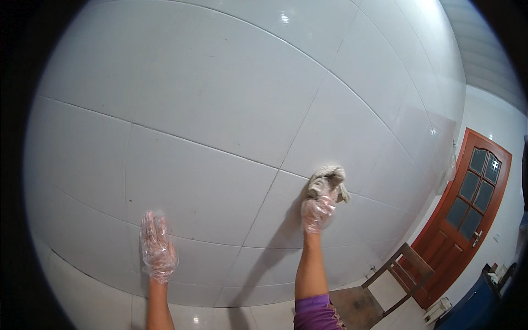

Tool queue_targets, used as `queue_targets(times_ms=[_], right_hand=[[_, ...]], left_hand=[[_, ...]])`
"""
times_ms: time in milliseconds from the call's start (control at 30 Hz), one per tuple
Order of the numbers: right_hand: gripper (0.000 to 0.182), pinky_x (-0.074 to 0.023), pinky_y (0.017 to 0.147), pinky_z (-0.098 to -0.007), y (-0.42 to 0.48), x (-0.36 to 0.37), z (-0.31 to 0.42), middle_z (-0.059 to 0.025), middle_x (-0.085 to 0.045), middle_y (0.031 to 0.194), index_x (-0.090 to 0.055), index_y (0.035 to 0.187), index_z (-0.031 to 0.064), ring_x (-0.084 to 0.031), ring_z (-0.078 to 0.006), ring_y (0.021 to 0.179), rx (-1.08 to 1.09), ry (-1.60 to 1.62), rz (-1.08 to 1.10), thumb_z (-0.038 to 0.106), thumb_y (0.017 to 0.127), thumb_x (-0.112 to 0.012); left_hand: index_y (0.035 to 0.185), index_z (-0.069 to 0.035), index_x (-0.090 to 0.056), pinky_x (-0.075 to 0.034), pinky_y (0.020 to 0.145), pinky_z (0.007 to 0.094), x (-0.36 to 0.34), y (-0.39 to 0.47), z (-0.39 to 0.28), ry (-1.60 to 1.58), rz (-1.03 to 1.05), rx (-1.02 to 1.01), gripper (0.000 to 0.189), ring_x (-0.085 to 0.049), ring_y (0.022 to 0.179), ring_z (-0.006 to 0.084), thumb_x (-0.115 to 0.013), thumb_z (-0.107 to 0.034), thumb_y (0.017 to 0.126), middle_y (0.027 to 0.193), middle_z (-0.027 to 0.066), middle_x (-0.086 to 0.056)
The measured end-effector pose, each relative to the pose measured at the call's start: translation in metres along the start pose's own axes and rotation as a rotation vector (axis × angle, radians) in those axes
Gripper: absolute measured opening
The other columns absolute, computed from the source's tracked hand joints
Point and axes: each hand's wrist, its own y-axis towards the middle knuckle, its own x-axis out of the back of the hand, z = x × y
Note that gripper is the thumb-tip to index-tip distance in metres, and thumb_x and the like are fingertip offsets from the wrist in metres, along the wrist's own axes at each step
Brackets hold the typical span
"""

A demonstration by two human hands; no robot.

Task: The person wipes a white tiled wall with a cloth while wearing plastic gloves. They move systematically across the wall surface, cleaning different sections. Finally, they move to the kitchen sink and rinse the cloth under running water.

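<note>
A white tiled wall (pixel 198 177) with thin dark joints fills most of the head view. My right hand (pixel 319 212), in a clear plastic disposable glove, grips a bunched beige cloth (pixel 328 179). The cloth lies against the wall close to a horizontal tile joint. Lower on the left, my left hand (pixel 159 247) wears the same kind of glove. Its palm side faces the wall, fingers pointing up, and it holds nothing. Whether that palm touches the wall I cannot tell. A purple sleeve (pixel 315 309) covers part of my right forearm.
To the right of my right arm stands a wooden chair (pixel 418 264). Beyond it is a red-brown door (pixel 462 235) with glass panes and a lever handle. A blue cabinet (pixel 468 307) with items on top is at the lower right. Pale floor tiles (pixel 276 315) run along the wall's foot.
</note>
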Motion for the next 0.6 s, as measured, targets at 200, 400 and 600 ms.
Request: queue_targets(times_ms=[200,400,600], right_hand=[[0.044,-0.0453,0.090,-0.0361,-0.022,-0.011,0.034,-0.0212,-0.046,0.128,-0.056,0.111,-0.0020,-0.053,-0.0336,0.107,0.421,-0.176,0.146,0.003,0.068,-0.046],[0.048,-0.0409,0.095,-0.0343,-0.013,0.002,-0.008,-0.0187,-0.042,0.132,-0.049,0.121,-0.0003,-0.046,-0.0334,0.116,-0.027,-0.019,0.125,0.006,0.075,-0.046],[0.039,-0.0275,0.104,-0.0486,-0.061,-0.013,0.054,-0.0186,-0.044,0.129,-0.052,0.117,0.0010,-0.037,-0.0349,0.125,0.659,-0.039,0.269,0.012,0.079,-0.051]], left_hand=[[0.132,0.001,-0.039,-0.018,0.110,0.0436,0.001,-0.001,0.012,0.039,-0.026,-0.026,0.066,-0.018,0.133,0.0374,-0.049,-0.003,0.066,0.143,0.0198,-0.020],[0.133,0.002,-0.037,-0.019,0.110,0.0427,0.003,0.004,0.002,0.022,0.029,-0.034,0.065,-0.017,0.134,0.0372,-0.047,-0.004,0.068,0.144,0.0193,-0.019],[0.135,0.001,-0.033,-0.019,0.109,0.0432,0.000,-0.002,0.014,0.047,0.009,-0.048,0.068,-0.017,0.134,0.0359,-0.046,-0.001,0.068,0.144,0.0185,-0.020]])
